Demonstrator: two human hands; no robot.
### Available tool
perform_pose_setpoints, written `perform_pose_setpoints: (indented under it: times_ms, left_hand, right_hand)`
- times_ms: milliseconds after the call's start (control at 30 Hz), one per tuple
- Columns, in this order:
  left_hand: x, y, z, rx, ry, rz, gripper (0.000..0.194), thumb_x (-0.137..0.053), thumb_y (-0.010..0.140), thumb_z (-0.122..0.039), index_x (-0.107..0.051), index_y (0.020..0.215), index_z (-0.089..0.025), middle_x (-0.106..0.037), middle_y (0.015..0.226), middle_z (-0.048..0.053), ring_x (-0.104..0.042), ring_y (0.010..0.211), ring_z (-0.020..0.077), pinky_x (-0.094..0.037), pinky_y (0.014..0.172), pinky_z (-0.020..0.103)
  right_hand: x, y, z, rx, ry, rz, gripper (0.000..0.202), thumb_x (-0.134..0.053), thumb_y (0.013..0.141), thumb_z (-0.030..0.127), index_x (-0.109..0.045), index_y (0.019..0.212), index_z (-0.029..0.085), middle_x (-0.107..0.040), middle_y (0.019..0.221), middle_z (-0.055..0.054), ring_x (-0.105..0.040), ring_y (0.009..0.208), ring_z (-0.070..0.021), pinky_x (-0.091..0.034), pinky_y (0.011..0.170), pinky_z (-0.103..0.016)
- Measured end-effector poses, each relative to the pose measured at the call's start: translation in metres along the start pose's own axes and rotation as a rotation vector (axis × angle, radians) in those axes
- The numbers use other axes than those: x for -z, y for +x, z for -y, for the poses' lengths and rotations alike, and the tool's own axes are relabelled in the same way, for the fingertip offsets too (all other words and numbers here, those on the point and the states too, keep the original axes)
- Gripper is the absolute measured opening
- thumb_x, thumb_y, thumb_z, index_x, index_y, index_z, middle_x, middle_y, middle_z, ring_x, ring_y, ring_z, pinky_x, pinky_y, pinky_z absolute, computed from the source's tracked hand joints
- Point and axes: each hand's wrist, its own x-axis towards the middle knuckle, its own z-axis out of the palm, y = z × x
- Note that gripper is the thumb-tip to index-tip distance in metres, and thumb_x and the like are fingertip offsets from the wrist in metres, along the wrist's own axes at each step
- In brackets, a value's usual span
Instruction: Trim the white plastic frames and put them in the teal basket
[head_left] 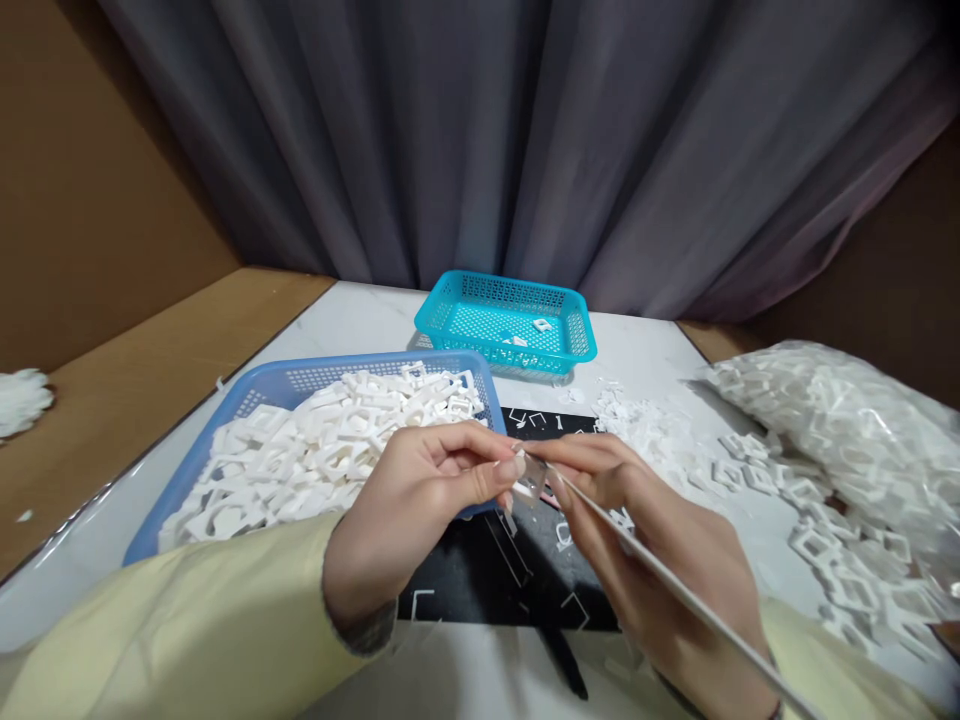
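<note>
Two bare hands are working close together over a table (360,298), and one small clear piece (529,482) is sitting between their fingertips. The left hand (424,495) is pinching it between thumb and fingers. The right hand (664,510) is pinching one slim pale rod (697,608), which is slanting from the grip toward the lower right; the right fingertips are closing in at the piece's right edge, their exact contact too small to tell.

Two pale yellow sleeves (202,610) are reaching in from either side. Directly beneath the grip, one black mat (465,580) is lying strewn with several thin white offcuts, and one dark pen-like object (564,662) is resting partly across its near edge.

Just left of the grip, one blue basket (491,392) is holding a heap of white pieces too many to count. Beyond the grip, one teal basket (579,345) is holding at least two white pieces. Beyond the right hand, one heap of white scraps (649,430) is spreading over the table. Farther right, one clear bag (847,410) is bulging with white pieces, and dozens of loose white frames (817,545) are lying beside it. Well beyond everything, one grey curtain (465,120) is hanging in folds.
</note>
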Motion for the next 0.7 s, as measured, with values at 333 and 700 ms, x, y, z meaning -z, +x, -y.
perform_pose_setpoints:
  times_ms: [333, 700]
  left_hand:
    - [0.000, -0.005, -0.004, -0.103, 0.109, 0.021, 0.005, -0.065, 0.071, -0.014, -0.065, 0.066, -0.013, -0.064, 0.079, 0.002, -0.055, 0.059, 0.0086, -0.044, 0.055, 0.018]
    - [0.003, -0.006, -0.007, -0.046, -0.002, 0.086, 0.004, -0.064, 0.073, -0.016, -0.066, 0.070, -0.014, -0.063, 0.073, 0.000, -0.054, 0.061, 0.0074, -0.043, 0.057, 0.016]
  right_hand:
    - [-0.008, -0.001, -0.019, 0.040, -0.104, -0.026, 0.013, -0.047, 0.083, 0.006, -0.046, 0.079, 0.018, -0.059, 0.108, -0.003, -0.050, 0.101, -0.0123, -0.044, 0.082, -0.027]
    - [0.031, 0.009, -0.001, -0.098, 0.133, 0.051, 0.007, -0.055, 0.081, 0.014, -0.061, 0.082, 0.017, -0.064, 0.104, -0.004, -0.058, 0.096, -0.0147, -0.049, 0.081, -0.026]
